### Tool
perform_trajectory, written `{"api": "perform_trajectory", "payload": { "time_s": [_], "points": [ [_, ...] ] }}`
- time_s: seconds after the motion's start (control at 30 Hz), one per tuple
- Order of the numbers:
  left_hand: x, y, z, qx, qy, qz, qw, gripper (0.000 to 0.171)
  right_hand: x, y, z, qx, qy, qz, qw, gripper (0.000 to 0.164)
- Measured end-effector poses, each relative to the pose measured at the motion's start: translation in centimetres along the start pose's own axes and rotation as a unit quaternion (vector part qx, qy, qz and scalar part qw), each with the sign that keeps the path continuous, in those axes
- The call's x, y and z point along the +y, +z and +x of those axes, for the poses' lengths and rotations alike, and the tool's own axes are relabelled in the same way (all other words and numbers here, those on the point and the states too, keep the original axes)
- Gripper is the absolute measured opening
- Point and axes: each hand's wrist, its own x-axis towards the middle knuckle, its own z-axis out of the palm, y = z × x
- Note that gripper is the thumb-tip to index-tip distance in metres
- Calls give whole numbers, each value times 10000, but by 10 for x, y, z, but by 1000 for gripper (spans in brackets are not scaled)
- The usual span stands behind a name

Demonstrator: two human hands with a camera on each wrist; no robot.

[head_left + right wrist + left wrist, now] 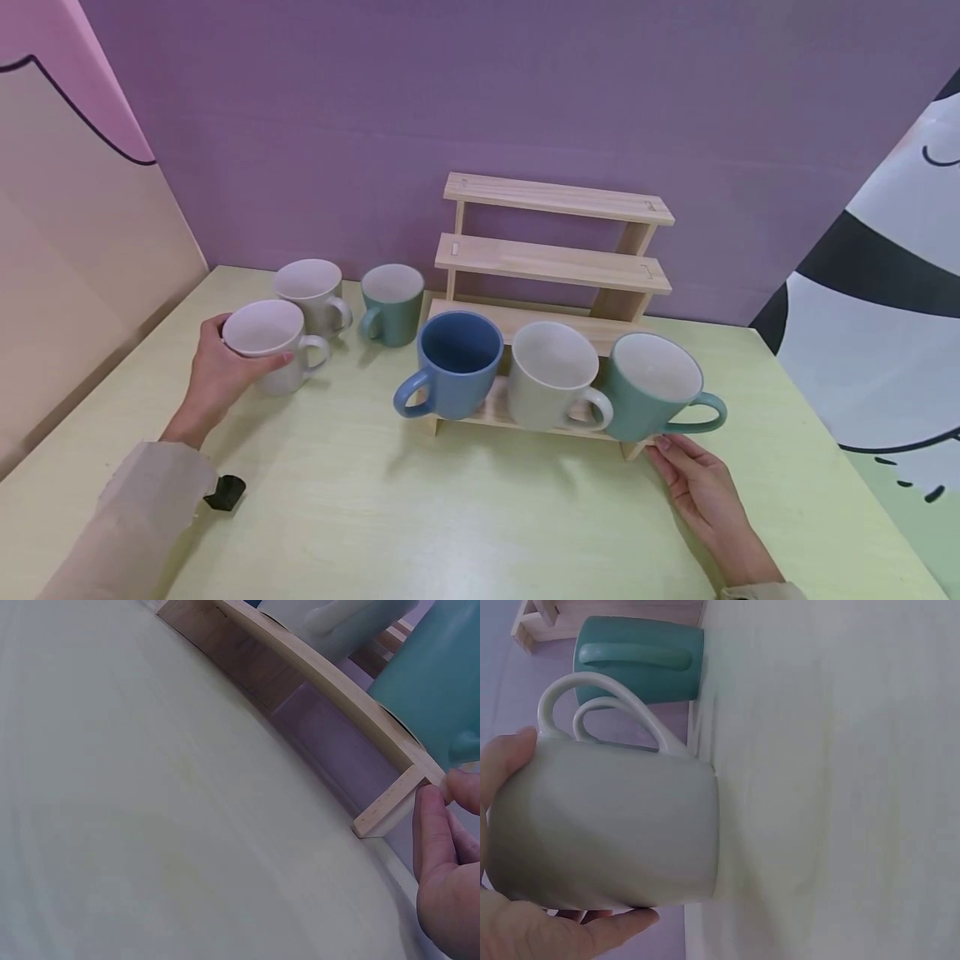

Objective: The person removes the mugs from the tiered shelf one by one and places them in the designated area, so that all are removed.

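At the left my left hand (217, 367) grips a white mug (281, 379) round its body, thumb on the near side, with the handle pointing right. Seen from the left wrist, the mug's base (714, 832) is right by the tabletop. Low on the right, my right hand (701, 492) pinches the front right corner of a tiered wooden display rack (555, 258), thumb on top and fingers beneath. The rack's bottom step carries a blue mug (459, 379), a white mug (543, 392) and a green mug (637, 404). Both upper steps are bare.
Behind the held mug stands another white mug (318, 312), and a smaller-looking green mug (397, 312) is between it and the rack. A small black object (226, 492) shows beside the left sleeve. A purple backdrop (337, 167) closes the table's far side.
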Motion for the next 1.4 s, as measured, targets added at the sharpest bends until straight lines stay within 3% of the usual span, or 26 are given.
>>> {"api": "perform_trajectory", "payload": {
  "time_s": [0.4, 0.7, 0.93, 1.23, 1.4],
  "points": [
    [-3, 3, -1, -51, 88, -209, 9997, 100, 2, -2, 0, -88, -129, 65, 9999, 33],
    [3, -3, -7, -78, 184, 77, 9998, 109, 3, -1, -2, 22, -49, 3, 10000, 33],
    [14, -5, -13, 89, 247, 212, 9994, 104, 1, 1, -2, 168, -40, -62, 9998, 32],
    [25, -8, -22, 601, 205, 602, 9962, 100, 2, 2, -1, 128, -54, -239, 9996, 35],
    [33, -7, -22, 751, 399, 714, 9938, 95, 0, 2, -2, 128, -56, -190, 9997, 33]
  ]
}}
